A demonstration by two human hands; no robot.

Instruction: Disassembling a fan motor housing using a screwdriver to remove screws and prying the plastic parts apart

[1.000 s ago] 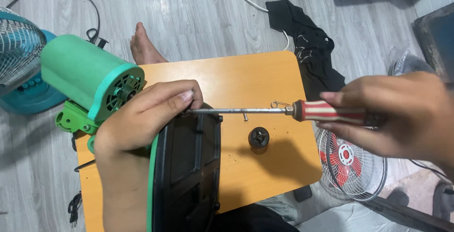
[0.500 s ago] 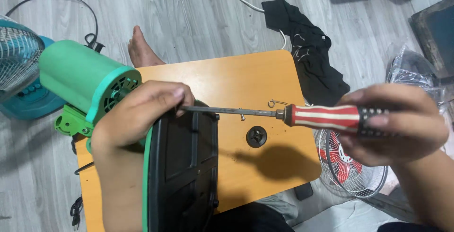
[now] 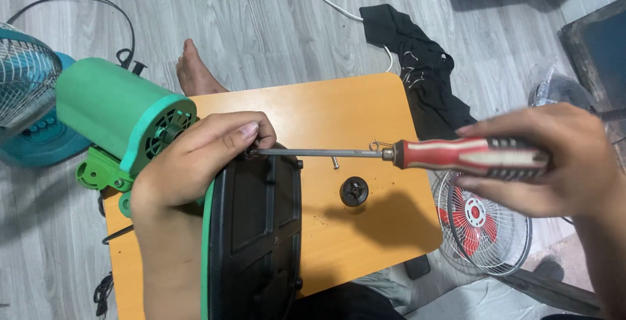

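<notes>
The black fan base (image 3: 257, 235) stands on its edge at the near left part of the orange bench (image 3: 339, 108), its green rim turned toward the bench's left edge and the green motor housing (image 3: 114, 115) hanging out past the far left corner. The screwdriver (image 3: 417, 155) lies level across the bench, its tip set into the upper edge of the base right under the left hand's fingertips. Over the last second the red-and-white handle has slid outward toward the right edge while the tip has stayed at the same spot on the base; the right hand (image 3: 548, 160) has rolled over the handle, so its grip looks to have been reset between turns rather than the tool pulled away. That hand's fingers are wrapped tight around the handle. The left hand (image 3: 195, 163) has barely shifted: its palm rests on top of the base and its fingers (image 3: 251, 131) are pressed together around the screwdriver tip, pinching at the point where it meets the plastic; whether a screw is between them cannot be told. A loose screw (image 3: 335, 161) and a black round knob (image 3: 354, 191) lie on the bench just below the shaft, unmoved. Off the bench's right edge a small fan with red blades (image 3: 482, 219) lies on the floor, and a teal fan (image 3: 29, 108) stands beyond the left edge.
</notes>
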